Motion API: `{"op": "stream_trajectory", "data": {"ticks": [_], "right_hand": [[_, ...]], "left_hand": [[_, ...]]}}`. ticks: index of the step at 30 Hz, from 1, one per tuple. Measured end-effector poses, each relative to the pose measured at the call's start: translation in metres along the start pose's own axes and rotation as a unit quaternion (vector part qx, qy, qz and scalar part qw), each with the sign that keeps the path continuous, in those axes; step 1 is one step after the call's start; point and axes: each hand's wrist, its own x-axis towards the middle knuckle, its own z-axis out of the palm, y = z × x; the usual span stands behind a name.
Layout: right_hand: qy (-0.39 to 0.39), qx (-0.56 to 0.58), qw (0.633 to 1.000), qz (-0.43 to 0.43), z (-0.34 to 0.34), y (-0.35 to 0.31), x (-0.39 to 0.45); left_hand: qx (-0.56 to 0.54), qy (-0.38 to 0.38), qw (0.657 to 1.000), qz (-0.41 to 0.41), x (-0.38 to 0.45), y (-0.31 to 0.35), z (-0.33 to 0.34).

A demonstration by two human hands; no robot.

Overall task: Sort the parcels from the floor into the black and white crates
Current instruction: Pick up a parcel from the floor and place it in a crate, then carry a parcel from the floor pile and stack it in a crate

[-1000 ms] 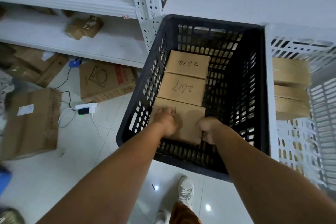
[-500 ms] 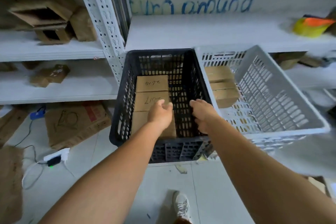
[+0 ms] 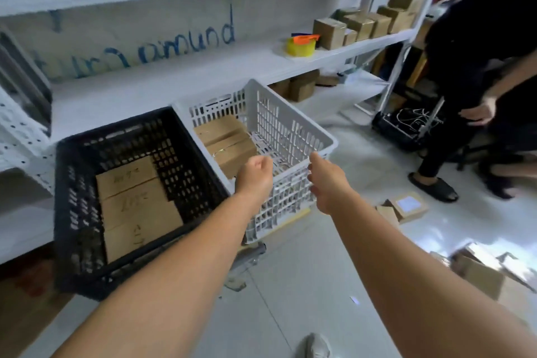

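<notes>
both hands are out in front with nothing in them right now. left hand (image 3: 255,176) has its fingers loosely curled, holding nothing, floating over the near corner of the white crate (image 3: 325,142). right hand (image 3: 327,183) is relaxed and open, just off that crate's near rim, can't tell if it's brushing it.

black crate (image 3: 66,212) sits down and left of the left hand, tight against the white one. it has three boxes (image 3: 136,203) in a row along its left side, so there's open floor on its right half. the white crate has a couple of boxes (image 3: 226,142) stacked at the far left, past the left hand, with plenty of room toward the right wall.

the parcels still to sort are on the floor, right of and below the right hand: a small one with a white label (image 3: 408,205) closest, another box (image 3: 479,273) further right near the frame edge, blurry.

my guess on handling: small cardboard cartons, stiff, probably light, not slippery. i'd pinch across two opposite side faces, or palm under with thumb on top. corners could crush if squeezed hard, labels could scuff.

room-wise: the floor tile between me and those parcels is open, but there's a second person (image 3: 476,67) standing just beyond them, foot (image 3: 433,187) close to the labelled parcel, so i'd reach in low and not swing wide. shelf edge (image 3: 203,73) hangs behind the crates, so drops should come from my side.
</notes>
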Motion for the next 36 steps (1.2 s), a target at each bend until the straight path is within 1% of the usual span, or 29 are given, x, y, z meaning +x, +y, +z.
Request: {"op": "stream_trajectory", "data": {"ticks": [3,8,11,16,19,23,28,32,36], "right_hand": [[0.047,0.035,0.998,0.015,-0.056,0.008,0.010],[0.123,0.068,0.989,0.055,-0.153,0.023,0.025],[0.132,0.093,0.985,0.057,-0.214,0.037,0.038],[0.188,0.161,0.961,0.122,-0.311,0.055,0.058],[0.208,0.168,0.954,0.138,-0.356,0.063,0.071],[0.233,0.172,0.945,0.153,-0.396,0.074,0.089],[0.250,0.209,0.928,0.179,-0.422,0.085,0.116],[0.256,0.214,0.920,0.204,-0.437,0.088,0.146],[0.264,0.223,0.912,0.222,-0.446,0.081,0.189]], "left_hand": [[0.015,-0.046,0.999,0.017,-0.004,0.015,0.052],[0.019,-0.097,0.994,0.037,-0.007,0.029,0.154],[0.020,-0.127,0.991,0.031,-0.010,0.035,0.222],[0.034,-0.181,0.983,0.021,-0.018,0.044,0.322],[0.051,-0.201,0.978,0.019,-0.017,0.050,0.367],[0.067,-0.214,0.974,0.003,-0.014,0.057,0.410],[0.098,-0.224,0.970,-0.009,0.004,0.063,0.447],[0.110,-0.230,0.967,-0.008,0.033,0.067,0.470],[0.124,-0.245,0.962,-0.010,0.079,0.074,0.497]]}}
